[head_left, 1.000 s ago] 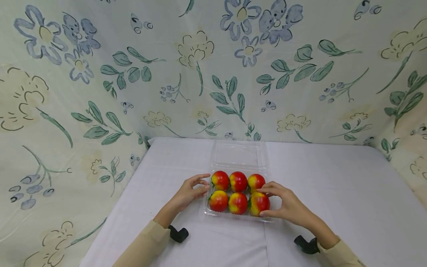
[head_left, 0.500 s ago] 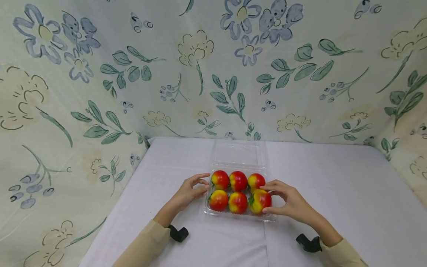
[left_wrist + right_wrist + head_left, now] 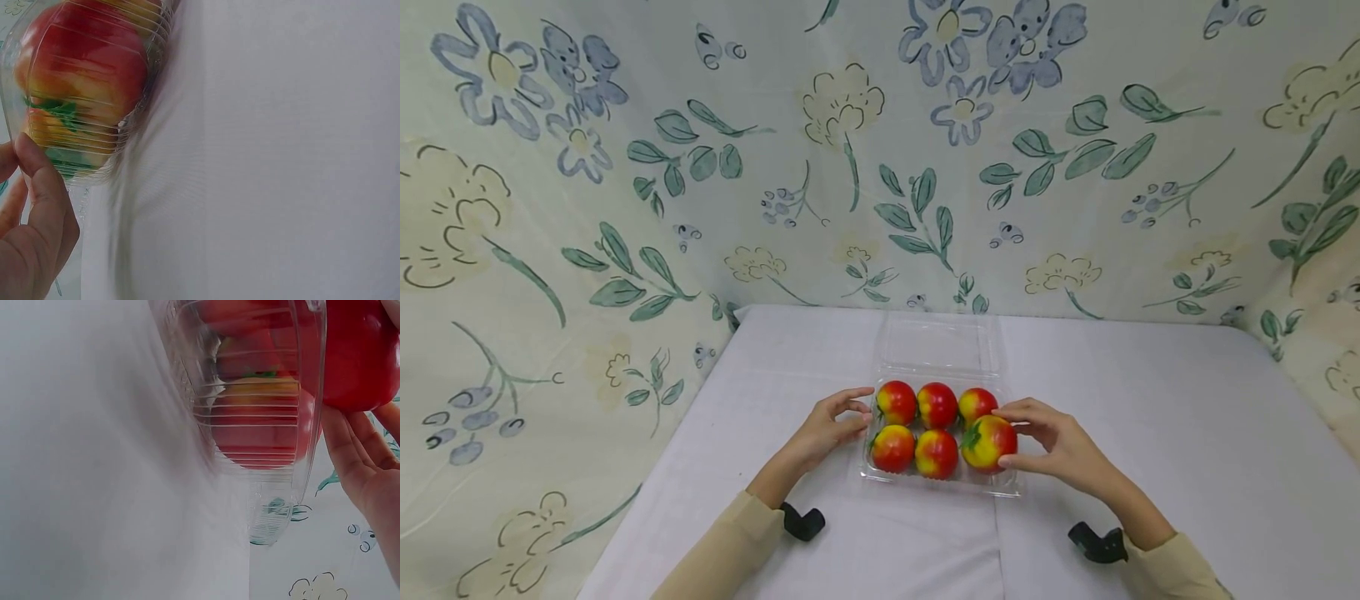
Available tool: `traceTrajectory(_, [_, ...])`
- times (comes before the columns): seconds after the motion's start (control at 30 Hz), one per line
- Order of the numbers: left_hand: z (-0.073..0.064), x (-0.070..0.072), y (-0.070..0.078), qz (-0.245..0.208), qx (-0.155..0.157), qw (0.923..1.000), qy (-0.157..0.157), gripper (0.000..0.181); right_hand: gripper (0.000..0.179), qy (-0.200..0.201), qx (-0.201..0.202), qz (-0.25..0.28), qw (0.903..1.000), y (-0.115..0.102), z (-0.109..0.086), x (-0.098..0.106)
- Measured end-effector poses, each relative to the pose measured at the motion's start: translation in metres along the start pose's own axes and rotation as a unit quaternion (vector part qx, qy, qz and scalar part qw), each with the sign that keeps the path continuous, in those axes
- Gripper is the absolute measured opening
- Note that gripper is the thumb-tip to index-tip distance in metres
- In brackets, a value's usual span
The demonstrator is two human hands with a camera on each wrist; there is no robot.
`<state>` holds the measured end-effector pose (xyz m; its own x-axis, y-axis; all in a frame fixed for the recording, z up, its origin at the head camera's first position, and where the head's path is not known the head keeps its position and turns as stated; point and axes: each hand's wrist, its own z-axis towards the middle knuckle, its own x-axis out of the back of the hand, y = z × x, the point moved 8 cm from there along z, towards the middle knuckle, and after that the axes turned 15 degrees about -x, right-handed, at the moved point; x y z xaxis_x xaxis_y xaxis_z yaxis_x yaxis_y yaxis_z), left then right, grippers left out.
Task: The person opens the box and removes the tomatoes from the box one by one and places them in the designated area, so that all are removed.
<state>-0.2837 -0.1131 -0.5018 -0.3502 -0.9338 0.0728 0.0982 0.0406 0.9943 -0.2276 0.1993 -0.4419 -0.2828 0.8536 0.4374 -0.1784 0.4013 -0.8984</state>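
Note:
A clear plastic clamshell box [image 3: 942, 483] stands on the table, its lid [image 3: 938, 346] folded back behind it. Red-and-yellow tomatoes with green tops fill it in two rows, such as the front left tomato [image 3: 892, 449]. My right hand [image 3: 1063, 446] grips the front right tomato [image 3: 989, 444] between thumb and fingers. In the right wrist view this tomato [image 3: 359, 359] sits above the box rim, while another tomato [image 3: 259, 425] shows through the ribbed wall. At the left rim, my left hand [image 3: 823, 429] pinches the box edge; the left wrist view has its thumb [image 3: 34, 156] against the plastic.
A white cloth [image 3: 1097, 375] covers the table. Behind and at the sides hangs a floral curtain [image 3: 850, 183]. Black wrist mounts [image 3: 803, 523] stick out by both cuffs, low over the cloth.
The right hand has drawn the front right tomato up and slightly to the right, tilting its green top into view. My left hand stays at the box's left edge.

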Motion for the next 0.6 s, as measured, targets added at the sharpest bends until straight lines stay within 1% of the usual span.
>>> traceTrajectory(0.07, [0.000,0.000,0.001,0.001,-0.003,1.0000,-0.001,0.048,0.052,0.001,0.004,0.008,1.0000,0.000,0.000,0.002])
traceTrajectory(0.27, [0.001,-0.001,0.000,-0.002,0.000,1.0000,0.000,0.048,0.052,0.004,0.013,0.028,0.9995,0.000,-0.001,0.008])
traceTrajectory(0.43, [0.002,-0.001,0.001,-0.004,-0.009,0.9999,-0.009,0.049,0.051,0.005,-0.007,0.049,0.9988,0.004,-0.001,0.012])
traceTrajectory(0.6, [0.002,-0.001,0.001,-0.004,-0.015,0.9998,-0.014,0.050,0.050,0.014,-0.033,0.059,0.9976,0.009,-0.001,0.017])
